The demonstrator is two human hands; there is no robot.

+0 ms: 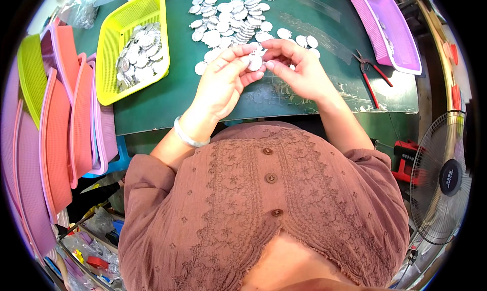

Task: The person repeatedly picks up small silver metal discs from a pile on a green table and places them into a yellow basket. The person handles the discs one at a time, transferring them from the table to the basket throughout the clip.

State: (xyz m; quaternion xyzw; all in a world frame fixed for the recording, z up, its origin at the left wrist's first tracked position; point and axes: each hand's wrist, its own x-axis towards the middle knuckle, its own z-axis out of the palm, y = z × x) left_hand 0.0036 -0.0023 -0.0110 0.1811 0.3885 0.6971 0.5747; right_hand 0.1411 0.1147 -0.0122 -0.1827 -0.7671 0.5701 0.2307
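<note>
Silver disc (pixel 255 62): sitting between both hands over the desk (pixel 177 98), just right of the left hand (pixel 221 83) and being pinched in its fingers. Lying left of the right hand (pixel 304 74), just beside its thumb, so resting nearer the left. Running lengthwise away from the body, with a small narrow end pointing toward the far side, between both forefingers. Curling right thumb and forefinger in from the right, tips slightly parted; cannot tell whether pinching or merely touching. Facing a heap of similar discs (pixel 231 19) beyond the fingertips, with a yellow-green basket (pixel 109 47) standing farther left.
</note>
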